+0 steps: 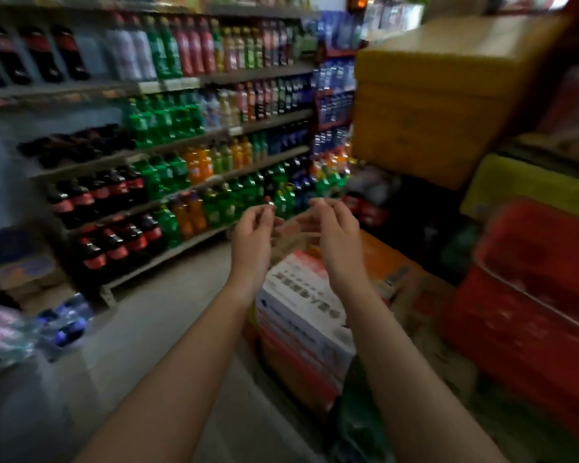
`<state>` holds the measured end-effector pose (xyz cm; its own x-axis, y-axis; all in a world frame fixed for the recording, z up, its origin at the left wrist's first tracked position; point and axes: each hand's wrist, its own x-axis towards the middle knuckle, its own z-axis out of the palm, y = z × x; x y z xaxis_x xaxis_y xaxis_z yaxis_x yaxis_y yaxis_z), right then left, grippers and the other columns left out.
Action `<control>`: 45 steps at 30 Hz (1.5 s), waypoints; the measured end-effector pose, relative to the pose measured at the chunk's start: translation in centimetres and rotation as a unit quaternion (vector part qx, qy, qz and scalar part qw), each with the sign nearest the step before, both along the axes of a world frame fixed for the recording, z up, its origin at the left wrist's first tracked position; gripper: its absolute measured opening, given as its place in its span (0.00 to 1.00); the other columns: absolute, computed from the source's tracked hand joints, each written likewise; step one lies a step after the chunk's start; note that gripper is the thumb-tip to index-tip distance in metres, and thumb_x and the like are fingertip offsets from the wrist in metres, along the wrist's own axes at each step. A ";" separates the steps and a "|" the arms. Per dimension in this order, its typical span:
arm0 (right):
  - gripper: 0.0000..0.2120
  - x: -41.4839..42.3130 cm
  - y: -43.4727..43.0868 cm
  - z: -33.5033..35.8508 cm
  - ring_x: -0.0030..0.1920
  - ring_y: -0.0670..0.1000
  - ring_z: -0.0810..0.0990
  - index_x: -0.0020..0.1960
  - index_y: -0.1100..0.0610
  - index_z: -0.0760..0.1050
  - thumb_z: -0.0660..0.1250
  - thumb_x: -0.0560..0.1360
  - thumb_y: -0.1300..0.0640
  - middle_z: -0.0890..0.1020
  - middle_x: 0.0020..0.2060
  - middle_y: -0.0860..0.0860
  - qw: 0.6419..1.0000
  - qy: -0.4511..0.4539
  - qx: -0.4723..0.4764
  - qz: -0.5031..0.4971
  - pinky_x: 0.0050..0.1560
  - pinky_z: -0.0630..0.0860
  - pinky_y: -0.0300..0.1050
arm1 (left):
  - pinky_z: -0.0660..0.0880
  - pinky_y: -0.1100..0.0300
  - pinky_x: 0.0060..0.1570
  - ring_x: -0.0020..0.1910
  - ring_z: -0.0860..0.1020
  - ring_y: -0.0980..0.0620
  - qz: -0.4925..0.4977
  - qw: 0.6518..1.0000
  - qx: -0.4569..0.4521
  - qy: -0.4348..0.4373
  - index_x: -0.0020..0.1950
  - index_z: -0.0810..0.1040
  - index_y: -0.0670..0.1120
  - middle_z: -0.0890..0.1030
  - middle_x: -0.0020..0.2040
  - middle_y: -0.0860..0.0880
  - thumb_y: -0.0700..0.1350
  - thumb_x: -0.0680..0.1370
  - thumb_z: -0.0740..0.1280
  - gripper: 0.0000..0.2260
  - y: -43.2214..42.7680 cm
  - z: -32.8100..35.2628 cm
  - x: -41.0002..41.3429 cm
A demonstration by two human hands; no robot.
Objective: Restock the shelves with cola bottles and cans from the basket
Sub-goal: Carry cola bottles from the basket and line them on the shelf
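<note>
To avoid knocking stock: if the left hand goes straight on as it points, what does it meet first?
Probably the green bottles just beyond the left hand; the blur leaves depth unclear.

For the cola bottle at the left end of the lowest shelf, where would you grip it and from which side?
Probably round the labelled middle of that cola bottle, coming in from the aisle side. It stands upright with a neighbour tight beside it, and the shelf board above sits close over the caps, so a reach from the top looks cramped.
</note>
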<state>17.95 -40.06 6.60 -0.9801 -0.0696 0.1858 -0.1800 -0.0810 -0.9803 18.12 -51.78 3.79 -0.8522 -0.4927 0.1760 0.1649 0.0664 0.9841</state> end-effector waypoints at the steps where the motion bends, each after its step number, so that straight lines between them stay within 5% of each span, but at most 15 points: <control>1: 0.11 0.2 2.4 0.5 0.44 0.51 0.82 0.52 0.56 0.76 0.58 0.81 0.51 0.83 0.44 0.55 1.000 0.005 0.002 -0.026 0.41 0.78 0.43 | 0.78 0.57 0.44 0.45 0.80 0.51 -0.028 1.000 -0.002 0.001 0.56 0.77 0.48 0.81 0.47 0.49 0.48 0.83 0.58 0.09 2.4 0.2 -0.2; 3: 0.12 0.6 7.8 1.6 0.43 0.50 0.82 0.52 0.56 0.76 0.58 0.81 0.51 0.83 0.43 0.53 0.996 0.013 0.004 -0.091 0.40 0.76 0.42 | 0.78 0.50 0.47 0.44 0.80 0.48 -0.092 0.996 -0.009 0.004 0.55 0.77 0.48 0.81 0.46 0.48 0.48 0.83 0.59 0.09 7.8 0.9 -0.7; 6: 0.13 1.5 14.8 2.4 0.42 0.49 0.82 0.50 0.58 0.79 0.57 0.82 0.53 0.83 0.41 0.53 0.987 0.032 -0.002 -0.156 0.42 0.76 0.46 | 0.76 0.50 0.44 0.42 0.79 0.49 -0.167 0.985 -0.024 0.026 0.53 0.76 0.49 0.81 0.45 0.47 0.46 0.83 0.58 0.08 15.1 1.8 -1.4; 11: 0.14 3.1 25.7 2.8 0.39 0.48 0.82 0.49 0.59 0.79 0.58 0.82 0.53 0.84 0.40 0.54 0.971 0.050 -0.015 -0.232 0.38 0.76 0.39 | 0.74 0.49 0.43 0.40 0.78 0.48 -0.276 0.958 -0.037 0.067 0.49 0.77 0.50 0.81 0.43 0.46 0.48 0.81 0.62 0.05 26.5 2.8 -3.1; 16: 0.15 1.8 38.1 3.8 0.40 0.49 0.82 0.49 0.59 0.80 0.58 0.82 0.52 0.85 0.42 0.56 0.960 0.032 0.018 -0.277 0.45 0.77 0.47 | 0.74 0.49 0.47 0.43 0.78 0.50 -0.315 0.942 -0.077 0.088 0.48 0.78 0.53 0.81 0.42 0.50 0.51 0.80 0.61 0.07 38.1 4.1 -6.3; 24: 0.12 -2.1 54.4 1.2 0.36 0.49 0.79 0.44 0.55 0.78 0.59 0.81 0.51 0.82 0.36 0.53 0.942 -0.097 -0.005 -0.322 0.37 0.73 0.43 | 0.75 0.50 0.46 0.41 0.79 0.47 -0.451 0.876 -0.154 -0.070 0.45 0.77 0.46 0.82 0.45 0.44 0.53 0.80 0.62 0.12 52.4 1.6 -11.3; 29: 0.11 -2.8 58.4 -1.5 0.36 0.50 0.78 0.47 0.56 0.77 0.60 0.80 0.51 0.82 0.39 0.55 0.923 -0.146 -0.004 -0.357 0.37 0.72 0.44 | 0.71 0.58 0.36 0.40 0.76 0.46 -0.497 0.812 -0.230 -0.203 0.41 0.76 0.44 0.79 0.45 0.40 0.52 0.80 0.62 0.14 57.7 -2.7 -13.1; 32: 0.11 -2.8 59.4 -2.9 0.36 0.50 0.77 0.43 0.54 0.76 0.59 0.81 0.52 0.82 0.40 0.56 0.909 -0.157 -0.005 -0.387 0.37 0.72 0.43 | 0.75 0.53 0.54 0.57 0.79 0.43 -0.528 0.745 -0.309 -0.266 0.58 0.79 0.37 0.80 0.58 0.38 0.55 0.78 0.65 0.21 59.3 -6.4 -13.6; 34: 0.12 -2.6 59.7 -3.8 0.36 0.50 0.77 0.44 0.57 0.76 0.60 0.80 0.52 0.82 0.40 0.56 0.902 -0.170 -0.007 -0.396 0.36 0.71 0.43 | 0.75 0.55 0.55 0.57 0.79 0.46 -0.539 0.737 -0.277 -0.300 0.59 0.79 0.36 0.81 0.58 0.40 0.54 0.75 0.70 0.23 59.4 -8.7 -13.4; 38: 0.12 -2.5 60.6 -5.5 0.34 0.49 0.77 0.48 0.60 0.77 0.60 0.80 0.52 0.82 0.39 0.55 0.884 -0.210 -0.007 -0.418 0.34 0.70 0.41 | 0.80 0.50 0.54 0.49 0.84 0.47 -0.554 0.734 -0.212 -0.331 0.53 0.83 0.39 0.85 0.51 0.44 0.65 0.50 0.81 0.41 61.2 -15.3 -15.8; 42: 0.12 -3.0 61.0 -6.6 0.32 0.48 0.75 0.47 0.59 0.76 0.60 0.80 0.52 0.80 0.37 0.54 0.881 -0.235 0.002 -0.411 0.31 0.68 0.40 | 0.76 0.61 0.37 0.43 0.83 0.48 -0.551 0.732 -0.199 -0.349 0.47 0.83 0.39 0.84 0.45 0.44 0.50 0.65 0.80 0.19 60.6 -12.3 -14.9; 45: 0.12 -4.0 61.5 -7.4 0.33 0.49 0.75 0.49 0.60 0.76 0.60 0.80 0.52 0.79 0.37 0.54 0.884 -0.261 0.034 -0.387 0.32 0.68 0.41 | 0.78 0.59 0.39 0.46 0.82 0.47 -0.555 0.722 -0.198 -0.363 0.52 0.82 0.38 0.84 0.50 0.42 0.47 0.67 0.79 0.19 60.4 -11.9 -14.7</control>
